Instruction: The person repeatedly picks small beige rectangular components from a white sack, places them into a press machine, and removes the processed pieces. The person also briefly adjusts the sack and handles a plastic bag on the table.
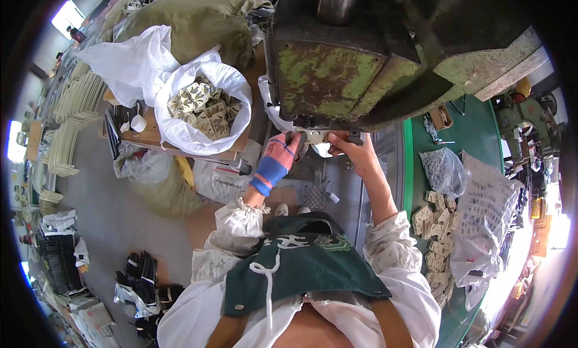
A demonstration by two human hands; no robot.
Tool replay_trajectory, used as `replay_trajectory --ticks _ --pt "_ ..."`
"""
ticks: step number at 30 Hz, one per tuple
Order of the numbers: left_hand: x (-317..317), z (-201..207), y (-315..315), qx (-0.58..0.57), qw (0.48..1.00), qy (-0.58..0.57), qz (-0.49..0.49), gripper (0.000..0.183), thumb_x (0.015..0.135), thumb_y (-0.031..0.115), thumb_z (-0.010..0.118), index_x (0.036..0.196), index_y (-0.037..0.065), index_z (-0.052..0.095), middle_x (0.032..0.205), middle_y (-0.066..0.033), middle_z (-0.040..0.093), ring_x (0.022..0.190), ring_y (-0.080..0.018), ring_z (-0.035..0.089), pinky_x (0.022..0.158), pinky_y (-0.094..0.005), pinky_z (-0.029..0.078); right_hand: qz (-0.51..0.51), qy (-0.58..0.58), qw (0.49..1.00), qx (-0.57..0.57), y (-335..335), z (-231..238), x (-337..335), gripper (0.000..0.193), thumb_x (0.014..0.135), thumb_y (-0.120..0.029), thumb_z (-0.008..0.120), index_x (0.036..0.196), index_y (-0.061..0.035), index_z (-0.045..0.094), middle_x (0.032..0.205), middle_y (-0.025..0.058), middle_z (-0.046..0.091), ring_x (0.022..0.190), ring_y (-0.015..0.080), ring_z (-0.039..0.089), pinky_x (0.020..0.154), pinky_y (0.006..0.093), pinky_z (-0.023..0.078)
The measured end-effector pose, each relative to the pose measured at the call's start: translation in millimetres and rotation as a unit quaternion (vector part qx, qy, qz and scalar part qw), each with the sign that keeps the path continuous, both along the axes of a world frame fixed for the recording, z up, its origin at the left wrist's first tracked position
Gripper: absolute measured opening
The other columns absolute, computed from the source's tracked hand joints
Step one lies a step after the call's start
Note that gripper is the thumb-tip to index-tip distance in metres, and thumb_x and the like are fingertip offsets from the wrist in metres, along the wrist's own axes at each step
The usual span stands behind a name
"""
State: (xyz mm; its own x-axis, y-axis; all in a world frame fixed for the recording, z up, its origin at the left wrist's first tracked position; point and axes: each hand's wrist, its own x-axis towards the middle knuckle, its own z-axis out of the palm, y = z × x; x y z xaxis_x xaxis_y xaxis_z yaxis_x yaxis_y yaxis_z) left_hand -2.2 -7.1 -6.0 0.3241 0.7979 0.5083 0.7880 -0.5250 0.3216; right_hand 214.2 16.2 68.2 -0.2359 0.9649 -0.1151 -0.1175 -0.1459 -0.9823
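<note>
My left hand (280,157), in a pink and blue knitted glove, has its fingers closed at the left end of a small cream metal plate (315,136) with holes. The bare thumb and fingers of my right hand (356,152) pinch the right end of the same plate. Both hands are just under the head of a large green press (328,77) with worn paint, which partly hides what lies around the plate. A dark metal block (356,136) is beside my right fingers.
On the left, a white sack (241,116) full of similar cream pieces (211,116) stands on a wooden table. Many loose plates (435,218) lie on the green table (481,144) at right, near a clear plastic bag (444,171). A foot pedal (315,197) is on the floor below.
</note>
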Motion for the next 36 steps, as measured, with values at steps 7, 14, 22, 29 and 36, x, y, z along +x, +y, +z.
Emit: replay_trajectory --ticks 7,14,22,29,36 --pt "-1.3 -10.6 -2.4 -0.211 0.972 -0.102 0.028 0.051 0.074 -0.001 0.059 0.124 0.007 0.05 0.101 -0.0198 0.057 0.085 -0.0376 0.056 0.073 -0.0409 0.045 0.029 -0.033 0.998 -0.038 2.3 -22.0 2.0 0.021 0.083 -0.011 0.066 0.095 0.0057 0.063 0.079 0.0073 0.064 0.063 0.0109 0.058 0.057 0.0232 0.048" --pt "5.1 25.8 -2.3 -0.371 0.86 -0.312 0.157 0.032 0.087 0.028 0.057 0.068 0.003 0.059 0.061 -0.0121 0.057 0.058 -0.0306 0.054 0.056 -0.0388 0.042 0.026 0.031 0.997 -0.069 -15.7 -17.3 27.4 0.02 0.086 0.001 0.056 0.103 0.0122 0.056 0.093 0.0163 0.065 0.079 0.0186 0.066 0.073 0.0247 0.055" --pt "4.8 16.0 0.0 -0.416 0.725 -0.549 -0.005 0.033 0.087 0.029 0.06 0.065 0.005 0.059 0.057 0.0025 0.054 0.05 -0.0029 0.046 0.046 -0.021 0.033 -0.061 -0.069 0.995 0.025 -37.5 -1.8 -16.7 0.01 0.078 0.0 0.067 0.088 0.0039 0.065 0.077 0.0091 0.066 0.064 0.0136 0.064 0.059 0.0231 0.053" --pt "-7.1 -25.9 8.0 -0.258 0.89 -0.371 -0.069 0.016 0.078 0.017 0.061 0.09 0.006 0.061 0.067 -0.0071 0.06 0.058 -0.0198 0.056 0.054 -0.0302 0.044 -0.095 -0.441 0.724 0.522 -19.5 -15.5 -54.0 0.027 0.065 -0.001 0.067 0.092 -0.0042 0.063 0.089 0.0062 0.058 0.072 0.021 0.059 0.057 0.0291 0.053" --pt "-9.8 -13.0 8.7 -0.272 0.892 -0.35 -0.085 0.018 0.084 0.017 0.057 0.091 0.002 0.06 0.069 -0.007 0.06 0.057 -0.0176 0.054 0.054 -0.0287 0.043 0.013 -0.492 0.685 0.537 -19.9 -10.9 -48.5 0.037 0.067 -0.007 0.068 0.102 -0.0019 0.06 0.096 0.0095 0.055 0.084 0.0252 0.057 0.062 0.0329 0.053"
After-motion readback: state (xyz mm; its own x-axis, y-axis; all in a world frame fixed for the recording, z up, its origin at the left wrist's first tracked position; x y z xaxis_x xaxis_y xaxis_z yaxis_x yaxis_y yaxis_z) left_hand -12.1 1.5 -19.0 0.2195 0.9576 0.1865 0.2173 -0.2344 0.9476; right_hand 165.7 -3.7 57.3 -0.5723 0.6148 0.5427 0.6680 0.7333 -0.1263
